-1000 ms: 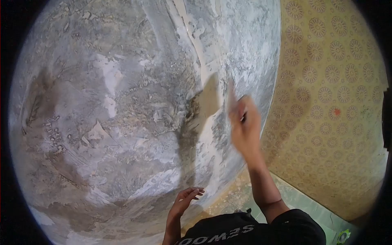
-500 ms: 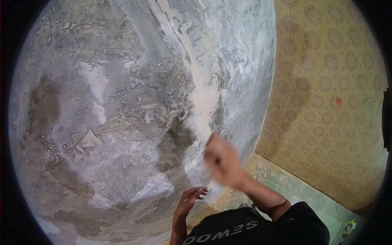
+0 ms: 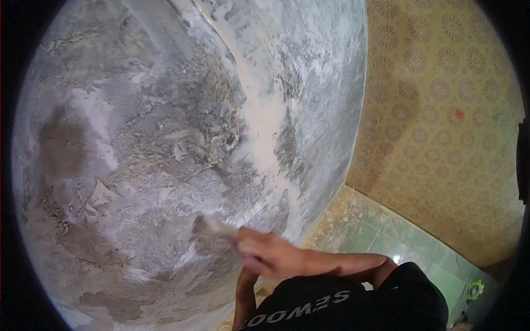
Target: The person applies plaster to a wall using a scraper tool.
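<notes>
My right hand is closed around what looks like a putty knife, smeared by motion. Its pale blade points left, at or close to the grey plastered wall; contact is hard to judge. Behind the right hand, my left hand is mostly hidden; only its wrist and forearm show below, so its fingers cannot be made out. A strip of cream filler runs down the wall above my hands, widening in the middle.
A yellowish wall with a flower pattern meets the grey wall at right. Below lies a green tiled floor with pale stains near the corner. A bright green ring-shaped object sits on the floor at lower right.
My right hand has moved left and down from the filler strip, and the blade now shows. The left hand's fingers, earlier visible, are now covered. The view has shifted slightly.
</notes>
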